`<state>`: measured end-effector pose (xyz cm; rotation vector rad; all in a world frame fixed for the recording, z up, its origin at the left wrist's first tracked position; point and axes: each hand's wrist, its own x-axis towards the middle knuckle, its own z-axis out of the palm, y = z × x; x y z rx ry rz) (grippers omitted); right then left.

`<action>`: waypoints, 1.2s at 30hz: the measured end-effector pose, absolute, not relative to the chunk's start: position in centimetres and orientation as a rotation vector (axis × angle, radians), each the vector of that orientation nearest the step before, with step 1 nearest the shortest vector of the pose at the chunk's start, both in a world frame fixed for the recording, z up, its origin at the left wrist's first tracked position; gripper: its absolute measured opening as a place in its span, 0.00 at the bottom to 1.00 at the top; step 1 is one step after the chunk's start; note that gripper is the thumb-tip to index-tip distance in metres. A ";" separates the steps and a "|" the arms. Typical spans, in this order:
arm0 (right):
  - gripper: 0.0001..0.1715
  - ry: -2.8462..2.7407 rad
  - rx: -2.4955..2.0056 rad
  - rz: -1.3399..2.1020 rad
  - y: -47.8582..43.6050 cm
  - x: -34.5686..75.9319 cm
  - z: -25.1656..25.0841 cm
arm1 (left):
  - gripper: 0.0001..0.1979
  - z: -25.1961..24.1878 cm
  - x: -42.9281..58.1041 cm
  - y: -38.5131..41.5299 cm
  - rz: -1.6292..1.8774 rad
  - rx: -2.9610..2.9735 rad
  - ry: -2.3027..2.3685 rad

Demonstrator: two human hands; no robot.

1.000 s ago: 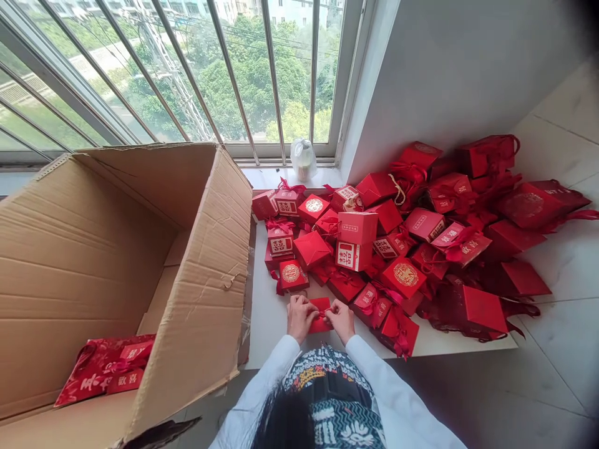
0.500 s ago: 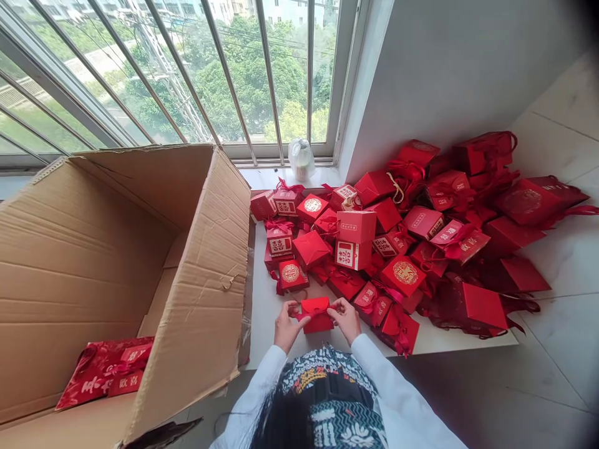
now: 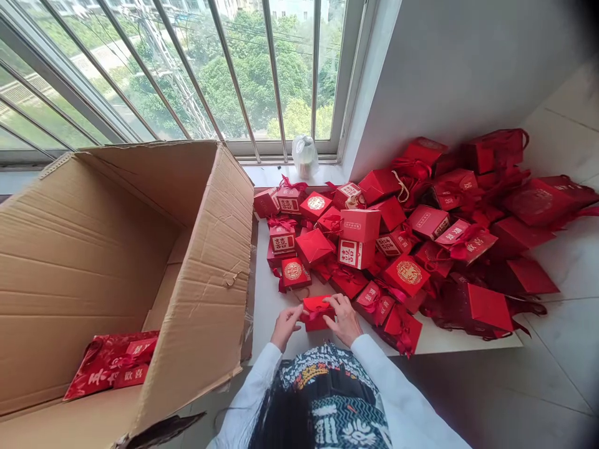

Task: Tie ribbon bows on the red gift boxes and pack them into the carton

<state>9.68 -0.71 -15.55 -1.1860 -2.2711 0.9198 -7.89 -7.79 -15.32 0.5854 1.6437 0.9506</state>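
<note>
A small red gift box (image 3: 316, 322) stands on the white tabletop in front of me, with a red ribbon (image 3: 314, 308) across its upper part. At its left side my left hand (image 3: 286, 327) has thumb and fingers brought together at the ribbon's left end. My right hand (image 3: 347, 320) is curled over the box's right side, fingers on top and thumb lower down in front. What lies beneath these fingertips is partly hidden. Just behind the box sits another red box (image 3: 296, 272) with a round gold emblem.
Many red gift boxes (image 3: 406, 274) are heaped across the white table (image 3: 276, 305) to the right. On the left a big open cardboard box (image 3: 201, 299) holds a red printed bag (image 3: 93, 374). A white plastic bag (image 3: 304, 156) rests on the sill by the barred window.
My right hand has shifted left over the gift box, its fingers now reaching across the top. The left hand has drawn slightly away to the left. The view has tilted slightly.
</note>
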 end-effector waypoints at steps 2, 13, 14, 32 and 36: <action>0.16 -2.397 -1.046 0.870 -0.9 9.0 -15.4 | 0.27 -15.5 -7.7 -7.6 0.968 0.576 1.625; 0.10 -2.603 -0.690 0.597 -0.6 10.1 -17.4 | 0.14 -17.0 -7.7 -6.4 1.112 0.656 1.714; 0.11 -2.612 -0.664 0.592 -0.7 10.4 -17.5 | 0.12 -17.0 -7.7 -6.2 1.120 0.681 1.733; 0.05 -2.352 -1.146 0.606 -1.1 12.3 -17.0 | 0.06 -14.8 -5.7 -5.3 0.743 1.345 1.850; 0.09 -2.418 -1.056 0.556 -1.2 12.4 -16.6 | 0.09 -15.2 -5.4 -5.4 0.708 1.407 1.822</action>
